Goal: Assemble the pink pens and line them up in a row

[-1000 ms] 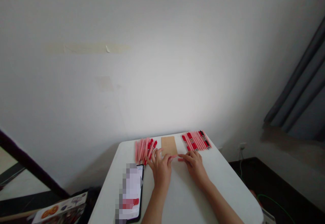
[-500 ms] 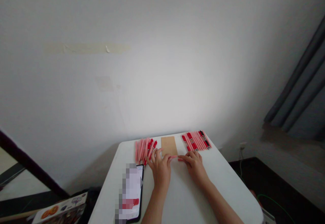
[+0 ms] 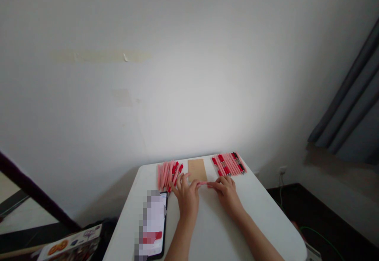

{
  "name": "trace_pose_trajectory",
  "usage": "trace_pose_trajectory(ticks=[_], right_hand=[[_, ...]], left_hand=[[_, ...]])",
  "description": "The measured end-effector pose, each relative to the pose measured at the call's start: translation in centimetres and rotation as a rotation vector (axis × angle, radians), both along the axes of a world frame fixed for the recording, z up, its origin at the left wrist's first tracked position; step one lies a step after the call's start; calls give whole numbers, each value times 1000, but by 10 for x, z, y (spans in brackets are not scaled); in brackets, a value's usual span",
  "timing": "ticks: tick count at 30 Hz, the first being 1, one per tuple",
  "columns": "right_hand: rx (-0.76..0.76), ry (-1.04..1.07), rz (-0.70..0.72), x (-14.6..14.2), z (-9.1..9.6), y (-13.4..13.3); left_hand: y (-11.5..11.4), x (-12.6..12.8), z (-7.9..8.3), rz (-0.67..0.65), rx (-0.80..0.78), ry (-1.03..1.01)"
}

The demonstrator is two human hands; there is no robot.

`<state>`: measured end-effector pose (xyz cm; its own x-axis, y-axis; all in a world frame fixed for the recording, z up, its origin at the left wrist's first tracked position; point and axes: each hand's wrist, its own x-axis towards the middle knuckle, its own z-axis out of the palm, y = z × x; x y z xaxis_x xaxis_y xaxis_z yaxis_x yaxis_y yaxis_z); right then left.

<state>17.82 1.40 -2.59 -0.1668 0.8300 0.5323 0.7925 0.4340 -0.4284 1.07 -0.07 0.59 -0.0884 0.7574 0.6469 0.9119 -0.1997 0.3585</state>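
Observation:
My left hand [image 3: 187, 194] and my right hand [image 3: 226, 192] meet over the far middle of a white table [image 3: 213, 229]. Between their fingertips they pinch a single pink pen [image 3: 203, 183], held level just above the tabletop. A pile of pink and red pens [image 3: 168, 173] lies just beyond my left hand. A tidier row of pink and red pens [image 3: 228, 163] lies beyond my right hand. A brown card [image 3: 197, 169] sits flat between the two groups, right behind the held pen.
A phone [image 3: 152, 225] with a lit screen lies on the table's left side near my left forearm. A printed box [image 3: 69, 245] sits on the floor at lower left. A grey curtain [image 3: 352, 99] hangs at right. The wall stands close behind the table.
My right hand's fingertips slid a little left, closing the small gap so the two pink pieces now meet as one pen. My left hand barely moved.

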Motion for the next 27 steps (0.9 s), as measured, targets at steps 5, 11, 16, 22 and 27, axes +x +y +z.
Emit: trace_pose_trajectory(ticks=[5, 11, 16, 22, 27], right_hand=[[6, -11, 1, 0, 0, 0], [16, -4, 9, -1, 3, -2], [19, 23, -4, 1, 2, -1], [23, 20, -26, 2, 0, 0], [32, 0, -12, 2, -3, 1]], left_hand=[[0, 0, 1, -6, -16, -16], [-2, 1, 2, -5, -14, -16], [-1, 0, 1, 15, -10, -15], [1, 0, -3, 26, -15, 10], [0, 0, -3, 1, -19, 2]])
